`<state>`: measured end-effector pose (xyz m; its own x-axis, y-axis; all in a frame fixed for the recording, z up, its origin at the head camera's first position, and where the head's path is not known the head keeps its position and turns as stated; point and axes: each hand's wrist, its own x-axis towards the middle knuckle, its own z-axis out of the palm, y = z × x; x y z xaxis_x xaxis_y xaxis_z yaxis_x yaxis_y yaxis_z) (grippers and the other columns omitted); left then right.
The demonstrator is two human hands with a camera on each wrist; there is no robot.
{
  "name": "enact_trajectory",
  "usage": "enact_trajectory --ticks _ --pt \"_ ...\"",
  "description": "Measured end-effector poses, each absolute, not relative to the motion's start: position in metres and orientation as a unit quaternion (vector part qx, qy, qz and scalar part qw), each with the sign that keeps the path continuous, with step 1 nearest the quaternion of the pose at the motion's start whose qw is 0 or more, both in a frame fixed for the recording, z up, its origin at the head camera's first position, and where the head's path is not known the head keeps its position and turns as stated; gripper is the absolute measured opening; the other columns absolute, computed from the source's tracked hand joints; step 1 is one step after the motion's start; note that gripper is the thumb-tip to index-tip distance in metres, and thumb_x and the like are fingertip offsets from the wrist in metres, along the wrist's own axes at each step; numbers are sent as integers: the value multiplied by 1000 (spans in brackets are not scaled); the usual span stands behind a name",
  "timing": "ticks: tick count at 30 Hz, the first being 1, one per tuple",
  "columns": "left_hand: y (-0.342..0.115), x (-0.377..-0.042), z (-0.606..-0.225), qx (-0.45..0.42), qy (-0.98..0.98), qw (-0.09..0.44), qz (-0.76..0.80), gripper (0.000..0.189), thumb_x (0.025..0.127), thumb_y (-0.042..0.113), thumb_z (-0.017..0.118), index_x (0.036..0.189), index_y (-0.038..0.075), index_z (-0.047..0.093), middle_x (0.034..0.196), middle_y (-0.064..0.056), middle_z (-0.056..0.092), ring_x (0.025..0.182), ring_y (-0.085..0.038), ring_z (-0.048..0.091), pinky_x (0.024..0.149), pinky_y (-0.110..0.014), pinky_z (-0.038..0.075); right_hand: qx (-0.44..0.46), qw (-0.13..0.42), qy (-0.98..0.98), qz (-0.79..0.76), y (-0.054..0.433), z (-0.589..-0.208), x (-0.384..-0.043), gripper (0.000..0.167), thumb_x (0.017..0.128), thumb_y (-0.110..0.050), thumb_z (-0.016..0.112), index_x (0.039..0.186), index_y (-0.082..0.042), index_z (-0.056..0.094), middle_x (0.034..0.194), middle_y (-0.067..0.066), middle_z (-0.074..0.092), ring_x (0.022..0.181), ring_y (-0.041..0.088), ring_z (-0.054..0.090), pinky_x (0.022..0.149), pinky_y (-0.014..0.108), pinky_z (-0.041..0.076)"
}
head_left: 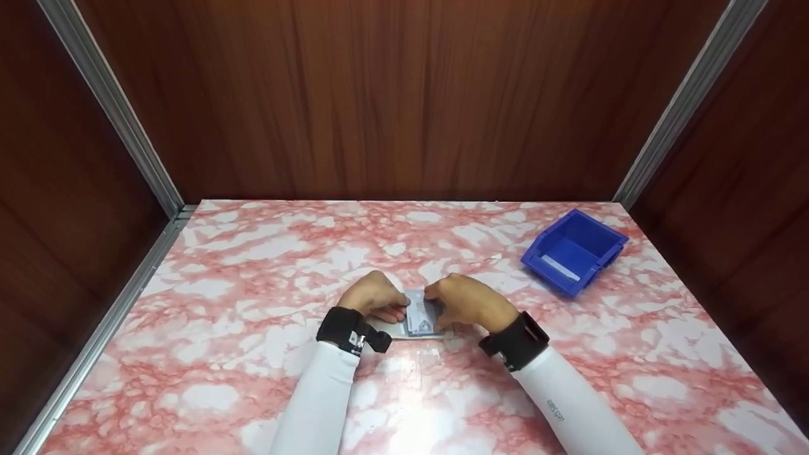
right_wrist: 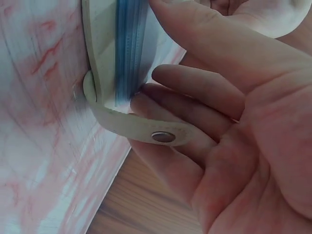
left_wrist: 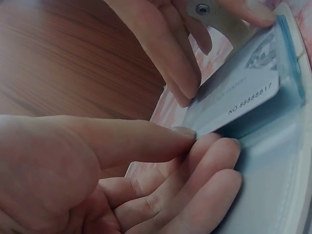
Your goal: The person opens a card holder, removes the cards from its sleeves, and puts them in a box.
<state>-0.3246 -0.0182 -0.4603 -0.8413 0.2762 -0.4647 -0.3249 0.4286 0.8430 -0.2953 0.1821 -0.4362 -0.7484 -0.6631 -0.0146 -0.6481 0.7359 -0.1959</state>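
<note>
A card holder (head_left: 397,329) with a cream cover and bluish clear sleeves (right_wrist: 127,53) lies unfolded on the table. A pale card (left_wrist: 239,92), printed with a number, sticks partly out of a sleeve. My left hand (head_left: 373,294) pinches the card's near corner between thumb and fingertips. From the other side my right hand (head_left: 471,302) holds the sleeve stack, thumb at one edge and fingers at the opposite edge. The holder's strap (right_wrist: 131,126), with a metal snap, lies across the right fingers in the right wrist view.
A blue plastic bin (head_left: 575,253) with a white label strip stands at the back right of the table (head_left: 253,379), which has a red and white marbled top. Brown wood-grain panels (head_left: 404,101) with metal corner posts enclose the back and sides.
</note>
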Motion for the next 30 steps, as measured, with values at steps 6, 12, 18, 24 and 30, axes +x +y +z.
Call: enact_trajectory --ticks 6,12,18,24,30 --pt "-17 -322 -460 -10 804 273 528 15 73 10 74 81 -2 69 72 -12 70 62 -19 69 64 -31 59 -343 29 934 -92 182 -436 -294 38 59 -22 85 94 -13 72 83 -2 71 69 9 58 67 27 51" --pt "-17 -323 -462 -14 802 275 530 14 73 9 73 81 -1 68 74 -13 71 63 -19 70 66 -30 59 -329 41 940 -86 182 -436 -295 38 61 -25 84 96 -15 73 84 -1 71 67 9 56 65 27 50" --pt "-17 -323 -462 -16 802 275 530 12 73 7 72 81 -2 67 72 -13 71 62 -18 69 65 -30 59 -319 57 943 -77 182 -437 -296 40 62 -27 83 100 -15 73 93 0 72 68 10 56 68 29 51" --pt "-17 -325 -463 -22 794 278 540 10 72 3 70 80 -3 68 69 -13 70 60 -18 68 64 -30 59 -313 56 945 -78 182 -436 -295 41 62 -26 83 100 -14 73 97 -1 72 73 10 59 73 30 53" --pt "-18 -326 -463 -22 788 282 547 12 72 4 71 81 -3 67 69 -13 69 60 -18 68 64 -30 59 -304 64 948 -74 181 -436 -294 42 63 -27 83 101 -15 72 100 -1 72 80 14 62 77 31 53"
